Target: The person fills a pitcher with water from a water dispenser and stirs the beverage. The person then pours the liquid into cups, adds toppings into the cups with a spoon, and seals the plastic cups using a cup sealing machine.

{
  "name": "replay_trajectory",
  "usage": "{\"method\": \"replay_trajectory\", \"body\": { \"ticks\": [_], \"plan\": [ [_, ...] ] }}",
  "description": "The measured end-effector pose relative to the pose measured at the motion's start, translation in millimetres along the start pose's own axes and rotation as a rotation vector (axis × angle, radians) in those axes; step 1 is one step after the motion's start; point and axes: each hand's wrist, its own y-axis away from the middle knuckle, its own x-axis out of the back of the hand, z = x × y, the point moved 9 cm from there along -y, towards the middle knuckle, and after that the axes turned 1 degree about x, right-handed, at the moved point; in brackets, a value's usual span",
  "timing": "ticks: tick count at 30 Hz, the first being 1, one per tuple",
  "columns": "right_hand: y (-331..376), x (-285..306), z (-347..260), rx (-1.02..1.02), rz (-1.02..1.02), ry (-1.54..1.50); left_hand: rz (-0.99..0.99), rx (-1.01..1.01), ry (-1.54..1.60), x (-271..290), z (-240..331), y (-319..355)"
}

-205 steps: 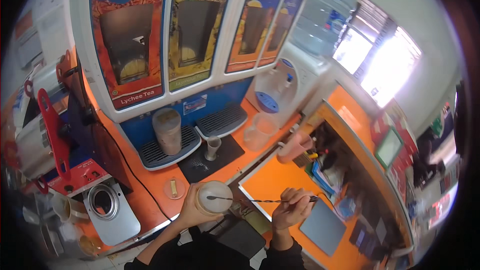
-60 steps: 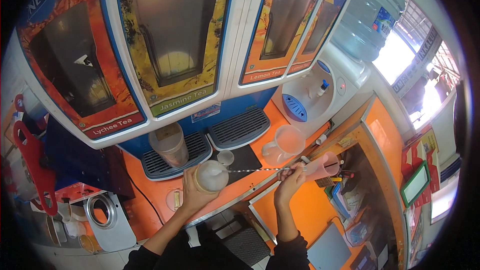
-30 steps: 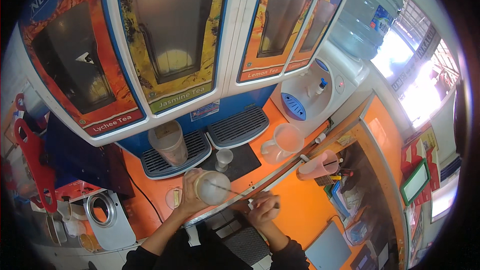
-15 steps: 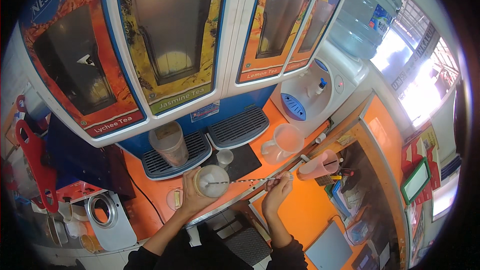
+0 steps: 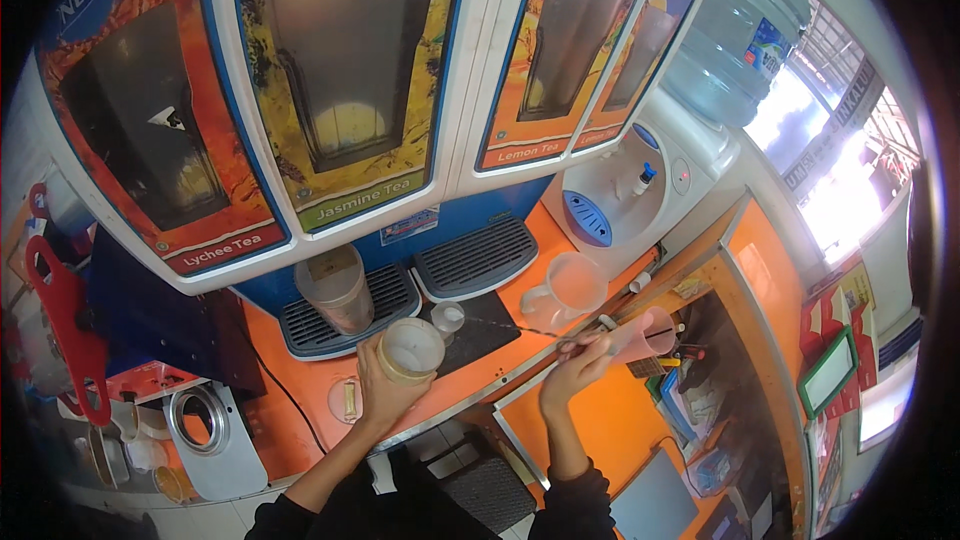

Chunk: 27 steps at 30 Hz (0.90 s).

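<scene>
My left hand (image 5: 388,392) is wrapped round a round, pale tub (image 5: 436,368), its open top tilted toward me and something white inside. Between the fingers of my right hand (image 5: 582,368) is the handle end of a long, thin bar spoon (image 5: 515,328) with a twisted shaft. The spoon reaches left, its far end at the mouth of a small clear cup (image 5: 446,328) standing on a black mat (image 5: 490,335). Something whitish shows at the cup's mouth; whether it lies in the spoon or in the cup I cannot tell.
A drink dispenser (image 5: 450,180) with drip trays (image 5: 475,255) stands ahead, a cloudy tall container (image 5: 336,292) on its left tray. Right of the mat are a clear plastic jug (image 5: 568,290) and a pink jug (image 5: 650,328). A round lid (image 5: 343,410) lies beside my left hand.
The bar spoon has left the tub and moved to the small cup. My right hand has shifted slightly up and right; the tub has dropped a little lower and tilted.
</scene>
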Motion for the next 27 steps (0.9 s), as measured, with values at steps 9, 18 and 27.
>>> {"method": "replay_trajectory", "body": {
  "ticks": [9, 18, 27],
  "plan": [
    [62, -19, -34, 0.753, -0.415, 0.092, 0.004, 0.007, -0.050, 0, 4, 1],
    [27, 13, -63, 0.008, -0.034, -0.155, -0.102, -0.212, 0.019, -2, 8, 10],
    [86, -7, -38, 0.015, -0.363, 0.019, -0.069, -0.547, 0.025, 10, 46, 16]
  ]
}}
